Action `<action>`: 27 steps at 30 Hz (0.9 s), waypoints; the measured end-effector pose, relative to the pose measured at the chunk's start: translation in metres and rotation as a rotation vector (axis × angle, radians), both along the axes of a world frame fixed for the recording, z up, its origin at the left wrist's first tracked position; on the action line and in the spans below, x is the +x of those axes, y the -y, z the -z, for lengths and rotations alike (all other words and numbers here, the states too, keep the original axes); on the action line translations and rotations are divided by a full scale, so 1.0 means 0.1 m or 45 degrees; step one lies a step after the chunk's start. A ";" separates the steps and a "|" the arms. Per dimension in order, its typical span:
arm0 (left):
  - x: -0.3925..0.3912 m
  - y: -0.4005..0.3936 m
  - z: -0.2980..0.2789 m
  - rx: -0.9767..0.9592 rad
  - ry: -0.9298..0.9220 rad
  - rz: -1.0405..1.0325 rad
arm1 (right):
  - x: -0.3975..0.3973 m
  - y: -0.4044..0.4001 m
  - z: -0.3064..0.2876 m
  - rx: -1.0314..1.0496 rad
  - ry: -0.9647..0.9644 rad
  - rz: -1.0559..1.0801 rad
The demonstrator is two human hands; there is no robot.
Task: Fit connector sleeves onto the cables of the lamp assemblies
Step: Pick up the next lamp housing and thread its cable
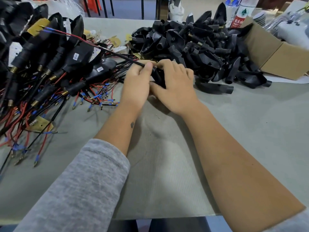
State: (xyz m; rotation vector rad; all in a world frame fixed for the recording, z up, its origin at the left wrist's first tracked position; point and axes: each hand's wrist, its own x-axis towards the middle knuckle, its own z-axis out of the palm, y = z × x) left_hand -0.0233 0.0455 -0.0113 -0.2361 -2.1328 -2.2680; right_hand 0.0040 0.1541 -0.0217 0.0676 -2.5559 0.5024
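My one head-worn wide-angle camera looks forward and steeply down at the desk [242,131] from close above, my forearms reaching away from it

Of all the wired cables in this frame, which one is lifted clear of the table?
The black-sheathed cable pinched by the left hand: it slants up to a brass board, while the rest lie heaped on the table.

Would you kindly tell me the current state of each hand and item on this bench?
left hand: pinching the black cable
right hand: gripping a black part
black cable: stretched up-left to a brass plate
wired lamp pile: heaped on the left
black housings pile: heaped on the right
cardboard box: open
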 end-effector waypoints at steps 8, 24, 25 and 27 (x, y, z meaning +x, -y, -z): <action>-0.11 0.12 0.00 0.446 0.157 -0.188 | -0.04 -0.12 0.01 -0.196 0.089 0.203; -0.11 0.13 0.01 0.492 0.173 -0.131 | 0.01 -0.06 -0.13 -1.111 -0.076 0.069; -0.10 0.12 0.00 0.492 0.171 -0.107 | 0.02 -0.06 -0.14 -1.175 -0.063 0.085; -0.09 0.10 0.00 0.521 0.177 -0.071 | 0.03 -0.07 -0.15 -1.287 -0.054 0.102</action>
